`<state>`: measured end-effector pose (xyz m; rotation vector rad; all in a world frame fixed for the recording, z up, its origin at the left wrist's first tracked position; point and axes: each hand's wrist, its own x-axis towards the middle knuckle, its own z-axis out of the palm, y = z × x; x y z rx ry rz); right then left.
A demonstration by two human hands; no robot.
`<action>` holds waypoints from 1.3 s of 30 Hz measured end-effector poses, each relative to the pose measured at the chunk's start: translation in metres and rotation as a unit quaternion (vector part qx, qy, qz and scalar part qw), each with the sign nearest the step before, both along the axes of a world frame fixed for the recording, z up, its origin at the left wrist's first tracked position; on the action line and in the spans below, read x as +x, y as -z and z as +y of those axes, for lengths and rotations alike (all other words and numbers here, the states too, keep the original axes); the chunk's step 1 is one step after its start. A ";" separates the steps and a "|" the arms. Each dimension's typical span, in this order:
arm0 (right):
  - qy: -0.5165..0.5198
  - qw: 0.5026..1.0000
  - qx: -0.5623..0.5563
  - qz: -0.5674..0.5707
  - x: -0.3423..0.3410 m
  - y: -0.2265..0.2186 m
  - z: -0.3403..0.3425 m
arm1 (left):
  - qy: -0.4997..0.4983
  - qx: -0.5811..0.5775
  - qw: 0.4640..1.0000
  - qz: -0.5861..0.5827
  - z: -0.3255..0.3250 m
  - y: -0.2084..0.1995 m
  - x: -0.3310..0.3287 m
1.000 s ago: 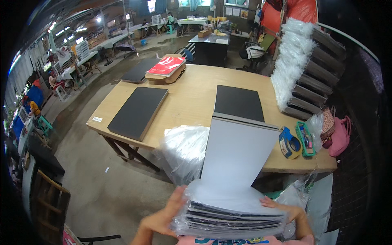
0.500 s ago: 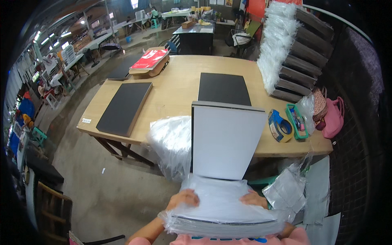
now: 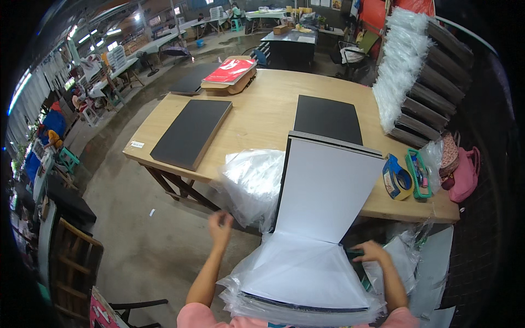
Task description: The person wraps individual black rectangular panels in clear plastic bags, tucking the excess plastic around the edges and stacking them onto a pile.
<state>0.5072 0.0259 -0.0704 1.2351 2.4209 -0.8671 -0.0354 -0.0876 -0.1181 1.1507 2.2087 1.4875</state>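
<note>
A black-backed stack of boards with a white sheet facing me leans against the table edge. Below it, a stack wrapped in clear plastic film rests at my lap, its loose edges hanging toward me. My left hand is raised left of it, fingers loosely curled and apart, with nothing visible in them. It is nearest the bundle of clear plastic bags draped over the table edge. On the other side, my right hand hovers beside the wrapped stack, fingers stretched to the left and empty.
On the wooden table lie black boards, another black board, a red-covered pack, a blue tape dispenser and a green basket. A tall pile of plastic-wrapped boards and a pink bag stand right.
Both hands have come off the wrapped stack and moved outward, the left one up toward the plastic bags. The view has shifted left, so things appear farther right.
</note>
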 end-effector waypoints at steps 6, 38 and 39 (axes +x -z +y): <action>-0.197 0.968 0.021 0.153 -0.164 -0.199 0.041 | -0.093 0.060 0.994 -0.020 0.068 -0.037 -0.090; -0.481 0.608 -0.321 0.544 -0.268 -0.219 0.058 | 0.661 0.106 0.646 -0.365 -0.003 -0.233 0.014; -0.371 0.590 -0.444 0.564 -0.243 -0.219 0.065 | 0.640 0.098 0.662 -0.377 -0.001 -0.232 0.021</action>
